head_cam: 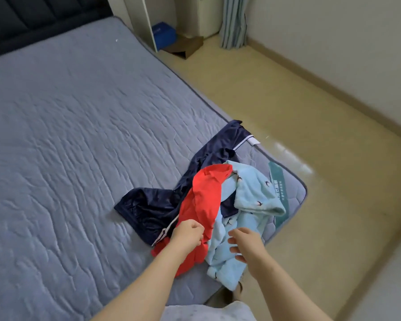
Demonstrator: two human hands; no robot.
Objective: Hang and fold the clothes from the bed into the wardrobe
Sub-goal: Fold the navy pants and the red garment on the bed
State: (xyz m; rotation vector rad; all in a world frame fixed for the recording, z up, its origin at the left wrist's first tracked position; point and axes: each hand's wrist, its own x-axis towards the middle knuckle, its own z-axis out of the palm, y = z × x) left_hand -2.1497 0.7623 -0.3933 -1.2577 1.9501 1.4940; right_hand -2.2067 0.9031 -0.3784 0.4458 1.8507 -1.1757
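A small heap of clothes lies at the near right corner of the bed (63, 126). A red garment (205, 198) runs across the top of the heap. Under it spreads a dark navy garment (148, 205) with white side stripes. A light blue fleece garment (252, 195) with small prints lies to the right. My left hand (188, 232) pinches the red garment near its lower part. Just right of it, my right hand (245, 242) hovers over the light blue fleece with fingers loosely spread, holding nothing.
The grey-blue quilted mattress stretches away to a dark headboard (33, 17). A white wardrobe panel (148, 22) stands at the back, with a blue box (163, 33) and a brown cardboard piece (185, 46) on the beige floor (276, 93). A curtain (233, 22) hangs further right.
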